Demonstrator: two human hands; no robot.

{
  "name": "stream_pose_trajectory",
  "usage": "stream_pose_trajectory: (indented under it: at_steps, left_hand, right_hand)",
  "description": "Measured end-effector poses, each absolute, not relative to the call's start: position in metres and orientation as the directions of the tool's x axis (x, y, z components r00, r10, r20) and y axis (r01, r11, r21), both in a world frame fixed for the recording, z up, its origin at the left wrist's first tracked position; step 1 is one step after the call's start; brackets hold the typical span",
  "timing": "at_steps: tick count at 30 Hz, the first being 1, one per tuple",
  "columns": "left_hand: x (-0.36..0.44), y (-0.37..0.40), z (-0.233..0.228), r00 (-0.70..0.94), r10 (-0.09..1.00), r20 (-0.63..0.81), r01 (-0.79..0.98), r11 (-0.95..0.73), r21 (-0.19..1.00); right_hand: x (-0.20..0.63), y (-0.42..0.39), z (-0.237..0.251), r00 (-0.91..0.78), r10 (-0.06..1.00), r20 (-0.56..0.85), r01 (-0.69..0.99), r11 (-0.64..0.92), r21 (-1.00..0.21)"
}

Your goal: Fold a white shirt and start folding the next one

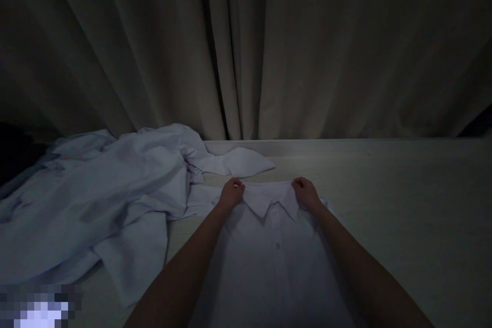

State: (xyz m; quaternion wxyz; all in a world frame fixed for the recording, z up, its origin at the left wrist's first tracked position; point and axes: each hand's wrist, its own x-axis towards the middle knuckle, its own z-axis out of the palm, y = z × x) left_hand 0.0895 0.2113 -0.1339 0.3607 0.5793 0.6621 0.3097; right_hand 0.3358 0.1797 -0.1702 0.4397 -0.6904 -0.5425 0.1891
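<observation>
Both hands (pixel 269 193) gripping shirt (pixel 269 261) collar, table (pixel 403 205) edge

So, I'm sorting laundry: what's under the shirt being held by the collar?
The shirt lies flat on the pale table, bare beside it. Anything beneath the fabric is covered; nothing bulges.

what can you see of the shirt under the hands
The shirt is white, of thin woven cloth, lying flat and face up on the pale table, collar pointing away from the person. Its front is buttoned, with one small button visible below the collar. The left hand and right hand each pinch a collar end. A heap of similar white cloth lies beside it.
</observation>
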Motion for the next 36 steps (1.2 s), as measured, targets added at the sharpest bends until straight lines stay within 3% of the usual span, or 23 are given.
stream_pose_trajectory:
  at_steps: [13, 23, 36]
  left_hand:
    - [0.082, 0.204, -0.135, 0.049, 0.996, -0.073, 0.594, 0.030, 0.804]
    - [0.091, 0.206, -0.141, 0.025, 0.997, 0.076, 0.757, -0.068, 0.649]
    - [0.091, 0.202, -0.138, 0.061, 0.989, 0.136, 0.805, -0.130, 0.579]
  right_hand:
    - [0.327, 0.164, -0.170, 0.316, 0.906, 0.281, 0.628, 0.022, -0.778]
    - [0.323, 0.162, -0.162, 0.365, 0.884, 0.292, 0.717, -0.067, -0.694]
    - [0.319, 0.157, -0.168, 0.455, 0.846, 0.279, 0.737, -0.181, -0.651]
